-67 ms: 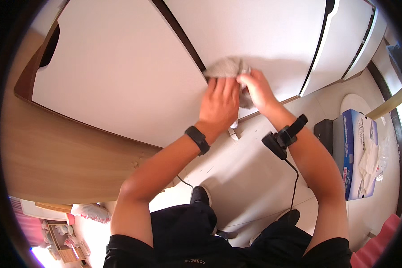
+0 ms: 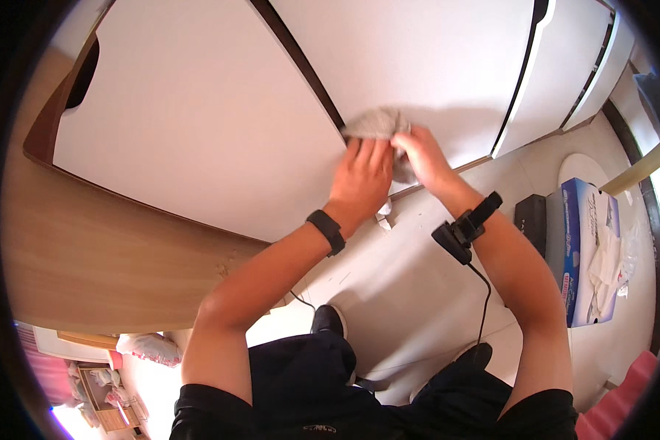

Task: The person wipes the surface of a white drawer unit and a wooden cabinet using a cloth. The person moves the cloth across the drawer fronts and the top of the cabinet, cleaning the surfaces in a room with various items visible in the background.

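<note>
Cloth [image 2: 378, 123], upper centre of frame: right hand [image 2: 427, 163] grip pinching its edge; left hand [image 2: 361, 180] touching, grip unclear; presumably paired to steady it against white panel [image 2: 418, 51].

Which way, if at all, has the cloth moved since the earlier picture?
Yes, slightly: the cloth has moved down the white panel, toward its bottom edge.

Cannot fully see grip of left hand [image 2: 363, 176], covered at fingertips by grey cloth [image 2: 378, 122], nor of right hand [image 2: 428, 158]. Cannot trace lower-left corner of white door [image 2: 425, 59], masked by cloth and hands; nor upper edge, cut off at top of view. Cannot identify small white object [image 2: 384, 209] on floor [image 2: 389, 271] beside door's lower edge.
</note>
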Demonstrator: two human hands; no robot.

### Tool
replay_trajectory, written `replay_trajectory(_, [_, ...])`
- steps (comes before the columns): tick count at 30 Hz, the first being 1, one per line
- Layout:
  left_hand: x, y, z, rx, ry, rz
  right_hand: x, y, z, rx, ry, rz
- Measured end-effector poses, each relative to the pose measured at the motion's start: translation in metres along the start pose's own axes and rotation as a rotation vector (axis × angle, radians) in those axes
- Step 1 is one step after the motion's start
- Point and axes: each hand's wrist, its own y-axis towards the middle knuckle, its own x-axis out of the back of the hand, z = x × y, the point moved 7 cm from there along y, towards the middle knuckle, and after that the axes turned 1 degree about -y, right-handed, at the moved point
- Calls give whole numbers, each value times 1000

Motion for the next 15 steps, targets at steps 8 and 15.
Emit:
replay_trajectory(8, [-85, -39, -56, -85, -266, 447, 54, -15, -100, -67, -776, -177])
replay_trajectory(15, [47, 41, 8, 87, -269, -203, 6, -22, 101, 571, -724, -370])
